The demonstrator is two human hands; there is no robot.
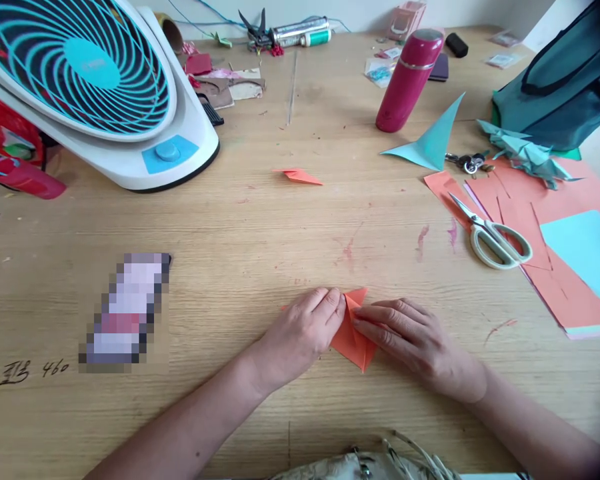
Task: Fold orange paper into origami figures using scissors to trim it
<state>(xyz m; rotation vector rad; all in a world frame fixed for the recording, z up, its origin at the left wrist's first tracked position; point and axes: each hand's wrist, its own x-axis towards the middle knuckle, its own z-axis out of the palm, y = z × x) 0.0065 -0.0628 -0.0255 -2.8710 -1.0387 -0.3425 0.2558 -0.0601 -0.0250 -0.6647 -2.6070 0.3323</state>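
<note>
A folded orange paper piece [351,340] lies flat on the wooden table [260,247] near the front edge. My left hand [307,327] rests on its left side, fingers curled with the tips pressing a fold. My right hand [410,333] lies on its right side, fingers stretched and pressed together on the paper. Both hands hold the paper down between them. Part of the paper is hidden under the fingers.
White-handled scissors [495,237] lie on orange sheets [530,220] with a teal sheet [587,250] at right. A teal paper cone [433,141], magenta bottle [409,79], small orange folded scrap [300,176] and white-teal fan [95,87] stand farther back. A blurred patch [125,310] lies left.
</note>
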